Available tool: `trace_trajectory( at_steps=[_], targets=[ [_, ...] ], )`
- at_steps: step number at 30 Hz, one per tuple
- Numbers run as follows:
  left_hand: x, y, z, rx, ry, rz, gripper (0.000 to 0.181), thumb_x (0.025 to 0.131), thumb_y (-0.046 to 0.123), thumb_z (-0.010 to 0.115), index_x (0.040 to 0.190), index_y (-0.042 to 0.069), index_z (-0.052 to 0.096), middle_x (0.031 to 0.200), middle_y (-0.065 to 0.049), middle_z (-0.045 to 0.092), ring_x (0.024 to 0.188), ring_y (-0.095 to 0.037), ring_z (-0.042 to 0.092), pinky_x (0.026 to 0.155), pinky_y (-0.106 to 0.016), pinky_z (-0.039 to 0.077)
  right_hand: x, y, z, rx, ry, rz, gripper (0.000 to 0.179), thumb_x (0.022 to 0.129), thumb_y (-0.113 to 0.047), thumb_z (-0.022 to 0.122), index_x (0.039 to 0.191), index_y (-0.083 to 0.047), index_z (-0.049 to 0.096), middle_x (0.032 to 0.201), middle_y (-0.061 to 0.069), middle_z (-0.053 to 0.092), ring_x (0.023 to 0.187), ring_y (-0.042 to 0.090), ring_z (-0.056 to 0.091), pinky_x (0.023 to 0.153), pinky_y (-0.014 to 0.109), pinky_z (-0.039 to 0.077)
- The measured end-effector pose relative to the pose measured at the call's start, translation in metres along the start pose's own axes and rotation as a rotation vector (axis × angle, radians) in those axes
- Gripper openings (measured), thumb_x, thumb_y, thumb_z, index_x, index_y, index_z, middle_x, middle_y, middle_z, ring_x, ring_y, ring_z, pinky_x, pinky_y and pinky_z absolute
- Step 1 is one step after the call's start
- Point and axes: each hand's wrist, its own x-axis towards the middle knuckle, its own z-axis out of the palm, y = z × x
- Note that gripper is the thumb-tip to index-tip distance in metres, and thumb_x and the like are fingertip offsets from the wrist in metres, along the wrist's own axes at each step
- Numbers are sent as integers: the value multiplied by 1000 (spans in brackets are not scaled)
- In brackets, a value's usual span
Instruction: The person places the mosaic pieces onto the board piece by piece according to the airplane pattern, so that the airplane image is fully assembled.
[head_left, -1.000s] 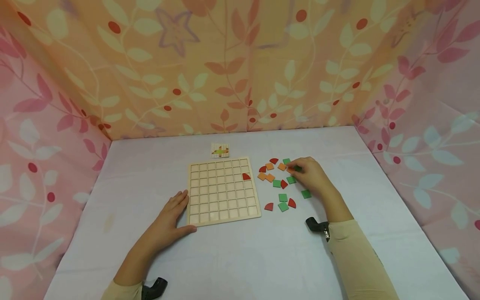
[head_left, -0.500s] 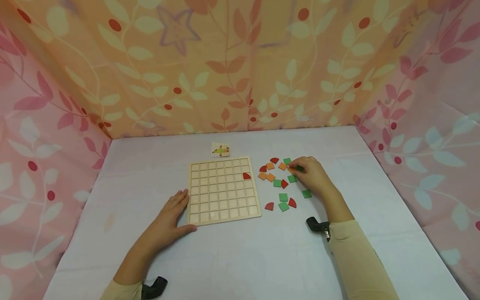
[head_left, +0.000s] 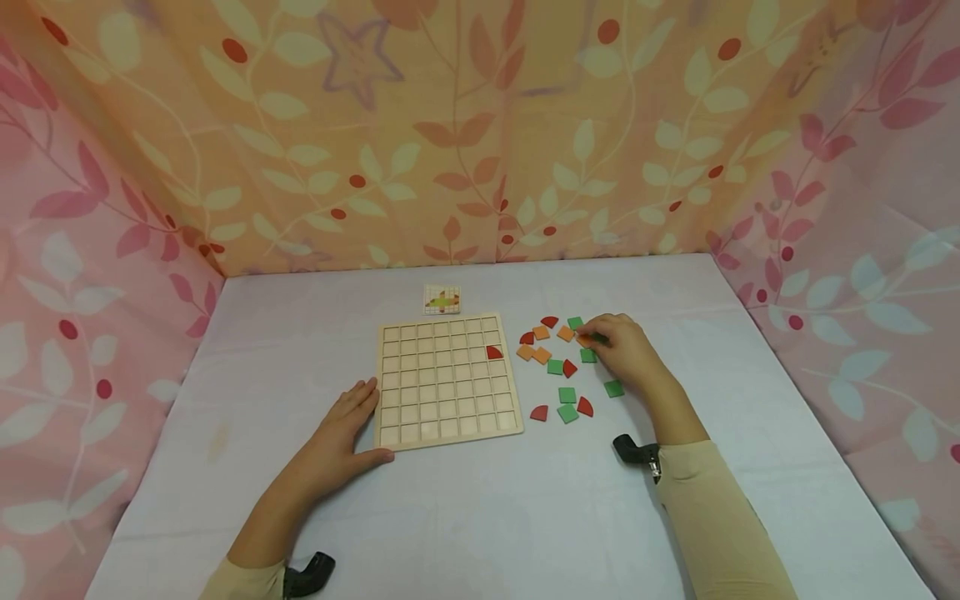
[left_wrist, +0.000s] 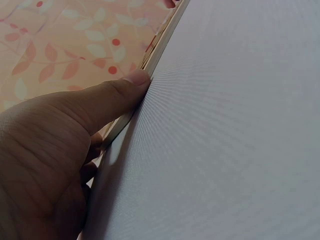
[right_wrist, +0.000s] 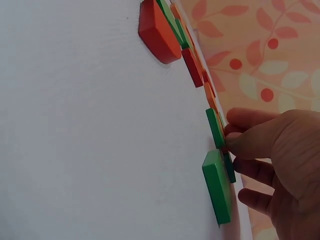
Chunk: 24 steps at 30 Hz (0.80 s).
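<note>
one red tile [head_left: 494, 352] is set in the board [head_left: 447, 389]; loose tiles [head_left: 567, 395] are spread beside it, perhaps for easy reach. the board's edges are touched by the spread left hand [head_left: 341, 433], maybe to stop slipping. the right hand [head_left: 621, 346] is bent over loose tiles; whether one is held cannot be told.

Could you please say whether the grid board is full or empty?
Nearly empty: one red piece lies in the grid board; the head view shows its other squares bare.
</note>
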Motion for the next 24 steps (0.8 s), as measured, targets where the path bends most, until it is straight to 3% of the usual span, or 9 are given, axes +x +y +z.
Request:
trace_trajectory(
  at_steps=[5, 17, 24],
  targets=[
    [1, 2, 0, -1, 5, 1, 109, 81, 52, 83, 160, 0, 29, 171, -10, 20, 159, -34, 12, 130, -47, 10, -3, 3, -3, -23, -31, 1, 28, 100, -3, 61, 121, -13, 75, 126, 7, 66, 122, 31, 52, 109, 54, 42],
    [0, -1, 1, -7, 1, 6, 109, 81, 54, 82, 160, 1, 29, 171, -10, 20, 159, -33, 12, 130, -44, 8, -4, 9, -5, -57, -55, 0, 27, 97, -10, 70, 124, -12, 75, 122, 9, 65, 119, 33, 52, 109, 56, 35],
    [0, -1, 0, -5, 1, 12, 109, 81, 54, 82, 160, 0, 29, 171, -10, 20, 159, -33, 12, 130, -44, 8, -4, 10, -7, -72, -72, 49, 31, 97, -14, 70, 128, -11, 72, 125, 12, 64, 121, 35, 51, 108, 58, 32]
  ],
)
